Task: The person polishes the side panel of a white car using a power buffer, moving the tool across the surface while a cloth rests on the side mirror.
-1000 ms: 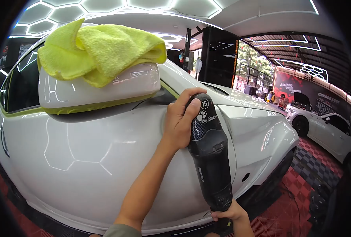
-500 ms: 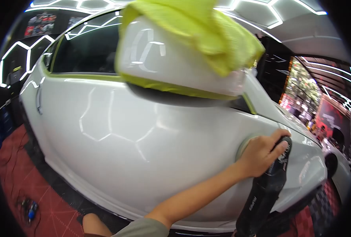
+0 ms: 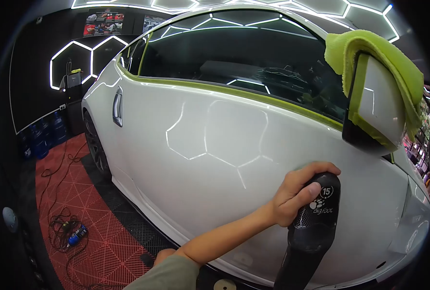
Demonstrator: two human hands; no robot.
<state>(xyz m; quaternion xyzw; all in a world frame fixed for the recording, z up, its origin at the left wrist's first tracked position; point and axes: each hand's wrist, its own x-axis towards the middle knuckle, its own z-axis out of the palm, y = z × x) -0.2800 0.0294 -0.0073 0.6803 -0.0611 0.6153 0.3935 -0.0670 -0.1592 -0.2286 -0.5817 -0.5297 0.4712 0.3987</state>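
Observation:
My left hand (image 3: 297, 193) is closed over the head of a black polisher (image 3: 316, 217) marked "15" and "Bigfoot", with the thumb on the near side and the fingers over the top. The polisher head is at the white car door (image 3: 215, 140), below the side mirror; its pad is hidden behind the body. The polisher's handle runs down to the bottom edge of the view. My right hand is out of view. Green tape (image 3: 234, 91) lines the bottom of the dark window. A yellow-green cloth (image 3: 384, 53) drapes over the taped mirror (image 3: 386, 106).
Cables and a blue connector (image 3: 77, 235) lie on the red floor tiles (image 3: 103, 251) at the left. A beige disc (image 3: 224, 284) shows at the bottom edge. Blue bottles (image 3: 41, 137) stand by the dark wall. The door handle (image 3: 118, 107) is at the car's left side.
The view has shifted, and the mirror now appears at the right. My left hand and the polisher have moved from right of the mirror to below and left of it. The pad has gone from sight.

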